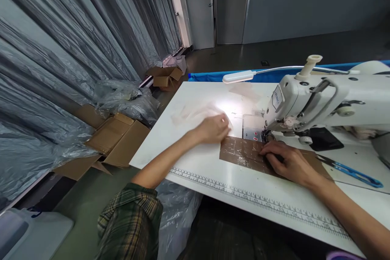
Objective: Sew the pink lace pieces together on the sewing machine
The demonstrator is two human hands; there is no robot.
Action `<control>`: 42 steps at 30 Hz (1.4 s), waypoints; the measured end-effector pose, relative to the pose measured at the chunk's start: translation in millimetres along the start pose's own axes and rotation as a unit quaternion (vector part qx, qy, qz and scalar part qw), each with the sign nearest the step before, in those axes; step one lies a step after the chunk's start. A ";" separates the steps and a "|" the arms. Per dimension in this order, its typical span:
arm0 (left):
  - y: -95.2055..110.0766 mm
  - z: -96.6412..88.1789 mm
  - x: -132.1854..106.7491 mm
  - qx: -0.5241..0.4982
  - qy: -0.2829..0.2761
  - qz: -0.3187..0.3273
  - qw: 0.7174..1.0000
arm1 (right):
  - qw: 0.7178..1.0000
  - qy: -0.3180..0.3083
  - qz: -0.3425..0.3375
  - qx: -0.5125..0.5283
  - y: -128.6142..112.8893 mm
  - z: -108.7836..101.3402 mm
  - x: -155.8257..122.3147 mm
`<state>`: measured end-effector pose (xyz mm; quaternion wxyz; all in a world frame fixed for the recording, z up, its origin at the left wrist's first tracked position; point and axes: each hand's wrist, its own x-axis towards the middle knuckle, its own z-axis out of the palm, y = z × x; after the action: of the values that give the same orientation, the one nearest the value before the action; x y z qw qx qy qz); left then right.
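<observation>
My left hand (215, 128) is closed on a piece of thin, sheer fabric (195, 111), pale pinkish and smeared by motion, which trails away to the left over the white table. To the right, my right hand (286, 159) rests over a brown strip (240, 152) with worn, scratched markings. Its thumb and forefinger come together just in front of the needle area of a white sewing machine (304, 101); what lies between them is too small to tell. Beside that wrist lie blue-handled thread snips (355, 172).
A lit lamp (239, 76) on a bendable arm shines onto the table (170, 150). Another sheer piece (243, 90) lies at the back. A printed ruler (243, 197) runs along the front edge. Cardboard boxes (122, 134) and plastic wrap (128, 97) sit on the floor at left.
</observation>
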<state>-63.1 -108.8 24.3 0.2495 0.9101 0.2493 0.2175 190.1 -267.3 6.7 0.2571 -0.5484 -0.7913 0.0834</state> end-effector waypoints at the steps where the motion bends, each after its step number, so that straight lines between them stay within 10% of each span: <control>1: 16.0 11.7 -7.1 0.064 -0.057 0.059 0.995 | 1.000 -0.005 0.007 0.000 -3.2 -2.0 1.8; 6: 61.2 39.4 -43.1 0.091 -0.111 0.236 0.961 | 0.998 -0.012 0.056 0.007 -22.3 -10.4 12.5; 12: 57.0 24.7 -49.9 -0.035 -0.110 0.258 0.959 | 0.994 -0.026 0.103 0.041 -36.4 -6.1 19.0; 19: 23.6 8.0 -34.1 -0.074 -0.029 0.139 0.987 | 0.994 -0.041 0.101 0.013 -34.8 6.1 18.1; 30: 2.7 27.7 -14.5 -0.130 -0.058 0.068 0.987 | 0.952 -0.042 0.266 0.146 -28.7 -10.2 18.9; 34: 15.7 17.7 -14.8 -0.304 -0.067 -0.023 0.950 | 0.926 -0.044 0.300 0.224 -22.5 -10.9 15.6; 42: 25.0 8.9 -10.9 -0.430 0.004 -0.191 0.882 | 0.968 0.058 0.242 -0.014 -44.9 -16.8 13.5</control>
<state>-58.4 -136.8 28.4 0.6523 0.6473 0.3008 0.2551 157.9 -274.8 43.9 0.2667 -0.7311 -0.6200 0.0999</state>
